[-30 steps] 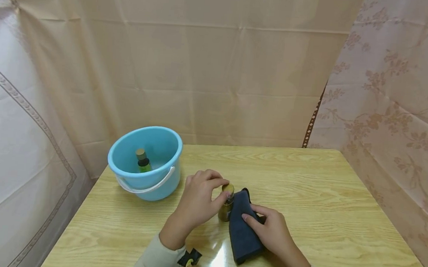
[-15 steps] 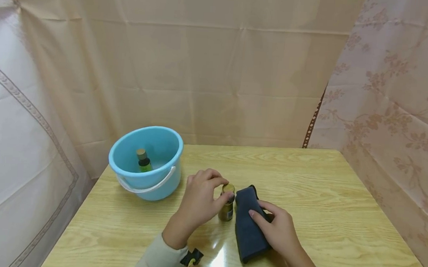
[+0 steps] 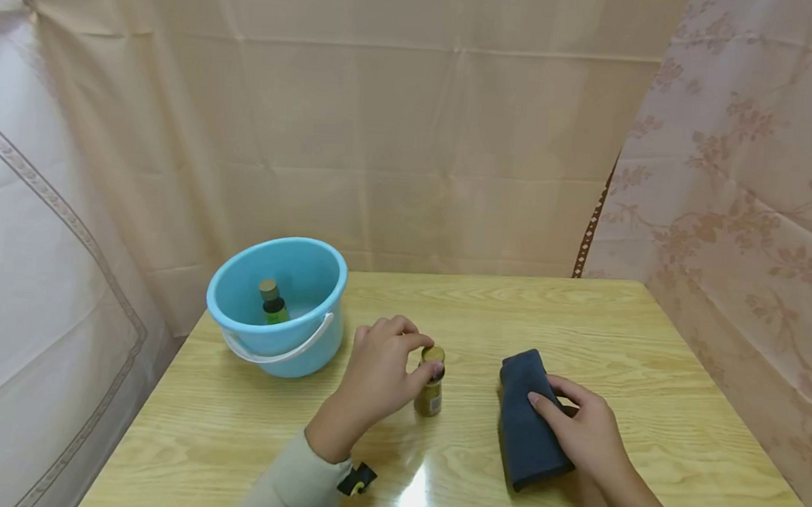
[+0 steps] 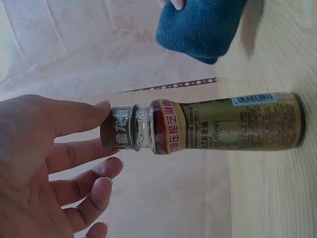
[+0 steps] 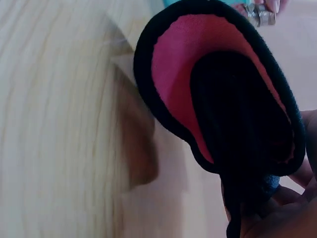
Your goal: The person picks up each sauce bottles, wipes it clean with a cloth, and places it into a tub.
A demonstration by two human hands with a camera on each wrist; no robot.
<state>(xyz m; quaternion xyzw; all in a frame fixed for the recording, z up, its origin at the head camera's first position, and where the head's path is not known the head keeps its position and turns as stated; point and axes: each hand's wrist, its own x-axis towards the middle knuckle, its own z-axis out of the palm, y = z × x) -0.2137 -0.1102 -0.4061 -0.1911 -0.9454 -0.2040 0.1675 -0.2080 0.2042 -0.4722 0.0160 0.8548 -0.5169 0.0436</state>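
Near the middle of the table a small glass sesame oil bottle [image 3: 429, 398] stands upright; its gold cap and its label with a barcode show up close in the left wrist view. My left hand [image 3: 379, 372] pinches that cap between thumb and index finger, the other fingers loosely bent. To the right, my right hand [image 3: 587, 431] grips a folded dark blue cloth [image 3: 531, 432], thumb on top. In the right wrist view the cloth's folds [image 5: 173, 59] curl open, showing a pink inner side and a dark edge. A gap separates cloth and bottle.
A light blue bucket [image 3: 309, 352] with a white handle stands at the table's back left. Inside it leans another bottle [image 3: 273, 306] with a gold-brown cap and a green label. A beige curtain [image 3: 412, 161] hangs behind the wooden table [image 3: 624, 337].
My right hand has drawn the cloth away from the bottle, to the right. The left hand stays on the cap, and the bottle stands where it was.
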